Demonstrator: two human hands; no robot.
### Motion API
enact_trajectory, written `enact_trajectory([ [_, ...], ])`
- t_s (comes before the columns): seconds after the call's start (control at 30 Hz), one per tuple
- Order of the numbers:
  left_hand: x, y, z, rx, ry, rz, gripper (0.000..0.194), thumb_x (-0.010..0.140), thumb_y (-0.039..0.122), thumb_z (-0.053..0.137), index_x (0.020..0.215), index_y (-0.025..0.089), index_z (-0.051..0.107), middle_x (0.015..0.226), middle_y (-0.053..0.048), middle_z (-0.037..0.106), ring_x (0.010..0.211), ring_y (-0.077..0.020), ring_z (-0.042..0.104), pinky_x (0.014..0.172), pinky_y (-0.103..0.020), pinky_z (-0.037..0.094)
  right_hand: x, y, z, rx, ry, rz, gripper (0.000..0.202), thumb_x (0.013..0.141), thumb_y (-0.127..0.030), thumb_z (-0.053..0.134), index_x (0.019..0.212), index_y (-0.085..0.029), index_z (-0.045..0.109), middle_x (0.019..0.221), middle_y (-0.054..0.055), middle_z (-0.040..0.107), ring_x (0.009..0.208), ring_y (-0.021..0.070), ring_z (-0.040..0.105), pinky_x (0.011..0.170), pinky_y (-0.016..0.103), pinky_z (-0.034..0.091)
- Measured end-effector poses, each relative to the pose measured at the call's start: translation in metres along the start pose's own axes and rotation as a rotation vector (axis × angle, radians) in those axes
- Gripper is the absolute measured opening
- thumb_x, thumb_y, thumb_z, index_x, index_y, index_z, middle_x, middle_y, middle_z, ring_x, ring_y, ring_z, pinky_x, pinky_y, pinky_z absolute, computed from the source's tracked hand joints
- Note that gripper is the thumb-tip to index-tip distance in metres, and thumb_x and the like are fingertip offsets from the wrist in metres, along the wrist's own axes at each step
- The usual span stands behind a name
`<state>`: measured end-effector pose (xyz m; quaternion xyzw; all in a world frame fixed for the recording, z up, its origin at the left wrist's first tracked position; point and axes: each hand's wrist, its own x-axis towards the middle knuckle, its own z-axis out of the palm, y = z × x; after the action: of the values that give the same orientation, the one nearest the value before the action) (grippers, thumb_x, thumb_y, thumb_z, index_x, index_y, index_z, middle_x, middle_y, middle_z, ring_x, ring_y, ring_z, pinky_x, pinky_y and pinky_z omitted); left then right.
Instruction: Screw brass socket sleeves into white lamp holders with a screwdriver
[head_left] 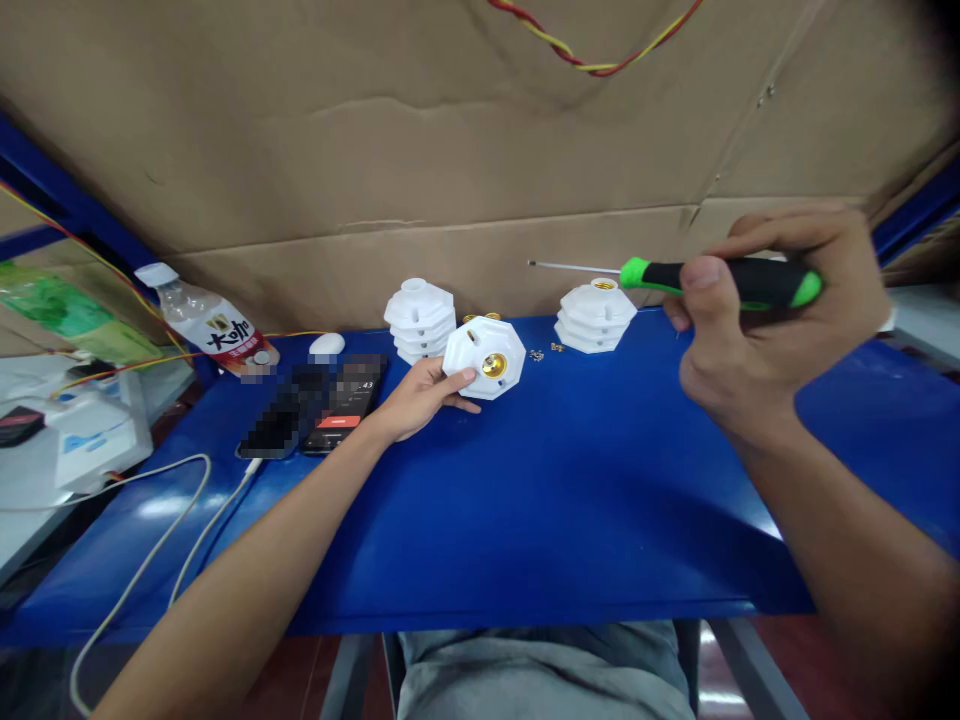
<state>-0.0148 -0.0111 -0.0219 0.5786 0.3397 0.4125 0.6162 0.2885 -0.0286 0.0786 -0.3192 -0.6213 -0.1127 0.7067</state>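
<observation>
My left hand (426, 398) grips a white octagonal lamp holder (459, 352) by its lower left edge, thumb on its face. The holder is tilted so that its brass-coloured socket faces me. Raised at the right, my right hand (787, 300) is closed around the black and green handle of a screwdriver (652, 272). Its thin shaft points left, with the tip in the air above and right of the held lamp holder. Behind my left hand stands a stack of white lamp holders (420, 312); another stack (596, 318) stands below the screwdriver. Tiny brass screws (556, 347) lie between them.
Two phones (341, 405) lie on the blue table (525, 520) at the left, one with a white cable. Beyond them are a white rounded object (327, 344) and a leaning drink bottle (214, 325). Cardboard (450, 150) lines the back, and a red-yellow twisted wire (592, 68) hangs above.
</observation>
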Motion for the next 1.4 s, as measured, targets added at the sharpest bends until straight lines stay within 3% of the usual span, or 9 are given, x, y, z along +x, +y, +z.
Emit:
enact_trajectory([
  [0.1,0.001,-0.001,0.000,-0.015,0.030,0.008,0.042,0.090,0.045,0.084,0.117,0.013,0.077,0.119,-0.016,0.080,0.106,-0.0296,0.077,0.074,-0.035,0.070,0.003,-0.006,-0.001,0.030,0.085,-0.193,0.024,0.083,-0.043,0.081,0.084,-0.022,0.069,0.079,0.003,0.064,0.071,0.0205,0.064,0.065,0.038,0.045],
  [0.33,0.002,-0.001,0.001,-0.044,0.062,-0.021,0.042,0.090,0.044,0.084,0.115,0.012,0.078,0.113,-0.017,0.081,0.098,-0.0274,0.077,0.072,-0.034,0.070,-0.009,-0.031,-0.004,0.130,-0.205,-0.256,0.013,0.082,-0.026,0.079,0.085,-0.023,0.067,0.078,0.004,0.066,0.067,0.0207,0.065,0.055,0.036,0.048],
  [0.5,0.002,-0.002,0.001,-0.033,0.046,-0.011,0.044,0.090,0.046,0.084,0.116,0.011,0.079,0.111,-0.018,0.081,0.096,-0.0276,0.078,0.072,-0.035,0.070,-0.015,-0.028,0.002,0.155,-0.274,-0.354,0.020,0.075,-0.019,0.079,0.088,-0.024,0.064,0.077,0.000,0.066,0.066,0.0189,0.067,0.054,0.034,0.052],
  [0.73,0.002,-0.001,0.003,-0.010,0.044,-0.004,0.042,0.091,0.046,0.082,0.115,0.011,0.079,0.114,-0.017,0.080,0.102,-0.0291,0.077,0.074,-0.034,0.069,-0.020,-0.031,0.007,0.106,-0.305,-0.357,0.015,0.080,-0.017,0.074,0.084,-0.026,0.064,0.076,0.000,0.069,0.064,0.0196,0.068,0.053,0.036,0.056],
  [1.4,0.002,-0.003,0.001,0.003,0.031,-0.006,0.045,0.093,0.046,0.081,0.121,0.012,0.078,0.121,-0.018,0.079,0.107,-0.0304,0.076,0.075,-0.034,0.069,-0.028,-0.028,0.000,0.081,-0.431,-0.383,0.023,0.077,-0.014,0.080,0.088,-0.026,0.064,0.085,0.000,0.071,0.069,0.0175,0.072,0.054,0.030,0.056],
])
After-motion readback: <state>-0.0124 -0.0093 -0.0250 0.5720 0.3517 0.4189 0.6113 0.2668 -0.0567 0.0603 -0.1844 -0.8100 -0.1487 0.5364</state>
